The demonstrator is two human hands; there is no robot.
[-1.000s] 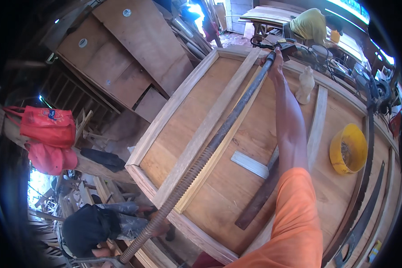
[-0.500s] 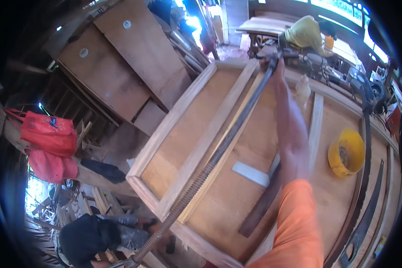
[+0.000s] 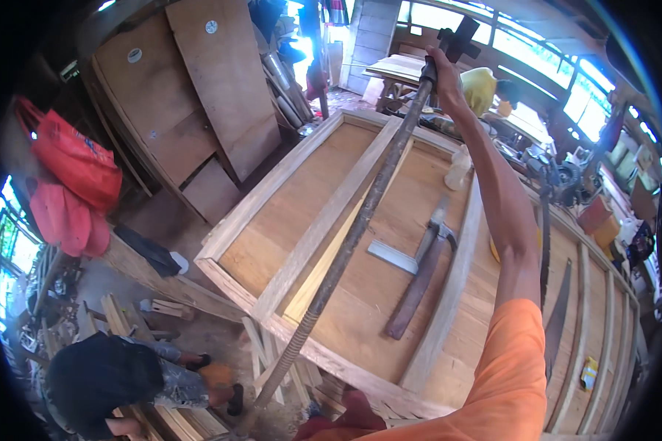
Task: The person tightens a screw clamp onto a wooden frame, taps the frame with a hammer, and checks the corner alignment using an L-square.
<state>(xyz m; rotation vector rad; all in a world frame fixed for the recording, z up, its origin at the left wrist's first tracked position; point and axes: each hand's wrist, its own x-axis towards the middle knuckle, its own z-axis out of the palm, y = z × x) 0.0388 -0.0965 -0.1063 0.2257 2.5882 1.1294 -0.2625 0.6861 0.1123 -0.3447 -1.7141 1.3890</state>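
My right hand (image 3: 445, 77) grips the upper end of a long steel pipe clamp (image 3: 379, 184), near its dark jaw (image 3: 460, 40). The rod slants down across a framed plywood panel (image 3: 257, 250) to the lower edge, partly threaded near the bottom. My left hand is out of view. Beneath and right of the rod lie a claw hammer (image 3: 412, 298), a metal square (image 3: 390, 253) and a yellow wooden strip (image 3: 301, 294). A plastic bottle (image 3: 456, 169) stands behind them, and a yellow bucket is mostly hidden behind my arm.
A person in dark clothing (image 3: 103, 367) bends at lower left among timber; another in yellow (image 3: 478, 88) works at a back bench. Leaning boards (image 3: 221, 88), red bags (image 3: 77, 162), a hand saw (image 3: 557, 316), a yellow tape measure (image 3: 588, 371) and clutter (image 3: 566, 184) surround the panel.
My right hand and the clamp's upper end have risen above the panel's far edge. The view has shifted, revealing more of the hammer and the back windows.
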